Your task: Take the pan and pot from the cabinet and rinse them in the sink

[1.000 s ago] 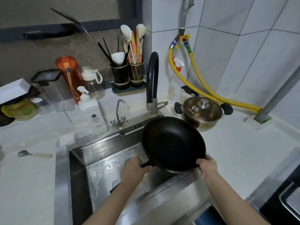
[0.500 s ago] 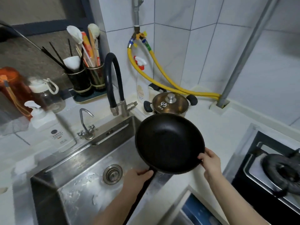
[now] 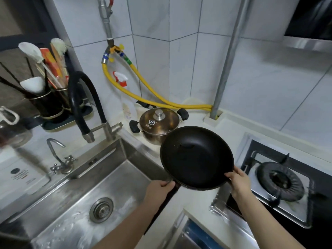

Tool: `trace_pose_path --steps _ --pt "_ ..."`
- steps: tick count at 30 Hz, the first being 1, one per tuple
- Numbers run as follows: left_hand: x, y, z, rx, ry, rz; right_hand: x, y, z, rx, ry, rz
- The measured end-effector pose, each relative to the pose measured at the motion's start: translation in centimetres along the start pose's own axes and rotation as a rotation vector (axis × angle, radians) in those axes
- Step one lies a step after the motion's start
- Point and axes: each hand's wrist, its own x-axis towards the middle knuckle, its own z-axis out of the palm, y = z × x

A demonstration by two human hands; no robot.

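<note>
Both are out of the cabinet: the pan (image 3: 196,157) hangs over the counter's (image 3: 194,203) front edge between sink (image 3: 115,169) and stove (image 3: 280,182), left hand (image 3: 158,192) curled round its handle, right hand (image 3: 239,182) pinching its rim; the lidded pot (image 3: 159,125) waits at the counter's back corner, seemingly unrinsed.

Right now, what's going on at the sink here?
A person holds a black pan with both hands: the left hand grips its handle, the right hand holds the rim. The pan is tilted, in the air above the counter between sink and stove. The lidded pot sits on the counter behind it.
</note>
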Motion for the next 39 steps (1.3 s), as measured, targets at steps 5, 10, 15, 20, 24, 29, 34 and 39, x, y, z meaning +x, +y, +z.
trace_pose_path --steps 5,10,15,20,24,29,34,39 --pt "2.1 1.7 2.5 0.121 -0.005 0.053 2.3 -1.3 -1.8 0.043 0.020 0.011" --pt "4.8 2.6 4.5 0.208 -0.001 0.054 4.7 -2.1 -2.9 0.075 0.022 0.011" --pt "6.5 3.3 5.8 0.259 0.039 0.052 6.8 -2.5 -3.7 0.063 -0.012 0.006" --pt "7.6 3.4 6.5 0.244 0.075 0.049 8.0 -2.6 -3.6 0.035 -0.061 -0.013" --pt "8.0 3.5 6.7 0.206 0.099 0.095 9.2 -2.3 -3.5 0.010 -0.081 -0.010" --pt "8.3 3.7 6.9 0.228 0.084 0.133 9.7 -2.5 -3.2 -0.040 -0.123 -0.031" --pt "8.4 3.5 7.0 0.265 0.066 0.135 9.6 -2.8 -2.8 -0.422 -0.095 -0.144" --pt "8.5 4.8 6.1 0.589 -0.073 0.174 9.7 -3.3 -1.5 -1.193 -0.049 -0.305"
